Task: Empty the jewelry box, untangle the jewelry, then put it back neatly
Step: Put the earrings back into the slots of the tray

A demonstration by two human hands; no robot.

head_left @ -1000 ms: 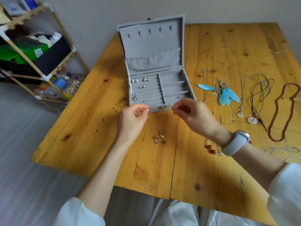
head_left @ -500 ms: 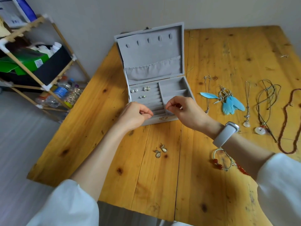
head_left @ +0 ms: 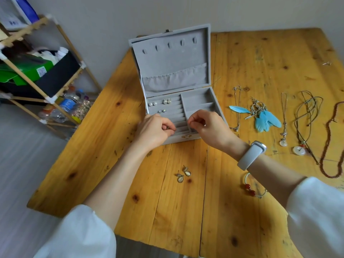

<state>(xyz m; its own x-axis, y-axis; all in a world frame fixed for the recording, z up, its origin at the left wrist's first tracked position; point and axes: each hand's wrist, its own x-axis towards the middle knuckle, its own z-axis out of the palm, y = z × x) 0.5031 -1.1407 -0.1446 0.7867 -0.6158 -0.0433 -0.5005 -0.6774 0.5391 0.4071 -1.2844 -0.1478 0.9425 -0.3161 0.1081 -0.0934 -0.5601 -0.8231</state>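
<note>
Both hands have moved from the counter (head_left: 104,146) onto the near edge of the grey velvet box (head_left: 195,101). Left hand (head_left: 154,131) pinches a small stud; right hand (head_left: 210,127), fingers curled, contents indiscernible. Oval earrings (head_left: 183,174) lie nearer.

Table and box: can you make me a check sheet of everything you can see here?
Surface: wooden table, planks with dark knots.
Job's things: grey jewelry box open, lid upright; three stud pairs in its left rows, right compartments look bare. Drop earrings lie on the table near the person. Blue feather earrings, pendant necklaces, brown bead necklace spread to the right; red-bead bracelet under the right forearm.
Clutter: small metal piece at the far right.
Hands: left hand pinches something tiny over the box front; right hand curled, contents hidden.
Cables: nothing seen.
Surroundings: wooden shelf with bins and bottles, left.
</note>
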